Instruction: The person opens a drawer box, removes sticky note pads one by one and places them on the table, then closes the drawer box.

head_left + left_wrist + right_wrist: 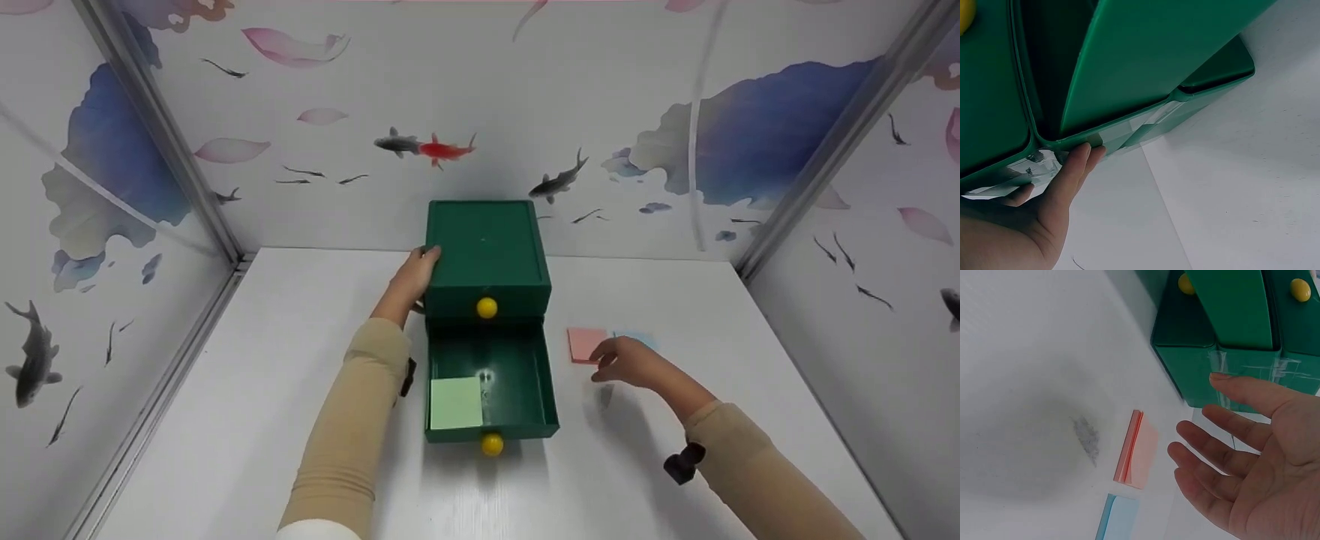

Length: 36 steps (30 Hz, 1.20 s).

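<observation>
Paper [456,403], light green, lies inside the pulled-out drawer [519,375] of the box [487,244] while pink paper [580,343] and blue paper [1121,517] sit outside on the table [300,337], so the job looks part done, with the left hand [412,279] touching the box's side, fingers straight, and the empty right hand [632,361], fingers loosely apart, near the pink paper.

Head view looks forward and down; wrist views (much nearer) share the green drawer unit [491,259]
</observation>
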Each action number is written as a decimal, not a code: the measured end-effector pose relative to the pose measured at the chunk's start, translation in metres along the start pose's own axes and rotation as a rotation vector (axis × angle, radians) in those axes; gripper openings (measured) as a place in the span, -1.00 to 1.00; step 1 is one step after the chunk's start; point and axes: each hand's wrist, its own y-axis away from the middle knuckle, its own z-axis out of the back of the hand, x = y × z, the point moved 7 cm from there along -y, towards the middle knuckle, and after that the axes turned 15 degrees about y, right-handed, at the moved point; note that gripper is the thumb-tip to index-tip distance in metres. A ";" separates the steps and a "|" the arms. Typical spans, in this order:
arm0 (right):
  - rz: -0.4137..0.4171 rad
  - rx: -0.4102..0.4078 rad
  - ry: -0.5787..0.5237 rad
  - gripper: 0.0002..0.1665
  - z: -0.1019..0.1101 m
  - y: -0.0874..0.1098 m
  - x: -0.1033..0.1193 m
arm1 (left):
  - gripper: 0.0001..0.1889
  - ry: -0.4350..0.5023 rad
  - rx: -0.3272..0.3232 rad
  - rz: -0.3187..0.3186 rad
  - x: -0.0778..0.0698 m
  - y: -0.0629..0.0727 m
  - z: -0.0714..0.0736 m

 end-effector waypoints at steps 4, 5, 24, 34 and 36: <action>0.030 0.001 -0.007 -0.59 0.000 0.005 0.011 | -0.24 0.004 -0.002 0.001 0.000 0.000 0.000; 0.037 -0.001 -0.007 -0.60 0.000 0.006 0.014 | -0.24 0.008 -0.003 0.001 0.000 0.000 0.000; 0.185 -0.052 0.005 -0.63 0.013 0.033 0.081 | -0.23 0.001 -0.011 0.001 -0.001 -0.001 0.001; 0.290 -0.069 0.026 -0.57 0.014 0.039 0.120 | -0.25 0.010 0.007 -0.003 0.000 0.000 0.001; 0.291 -0.061 0.015 -0.56 0.014 0.038 0.126 | -0.25 0.010 0.012 -0.005 0.000 0.001 0.001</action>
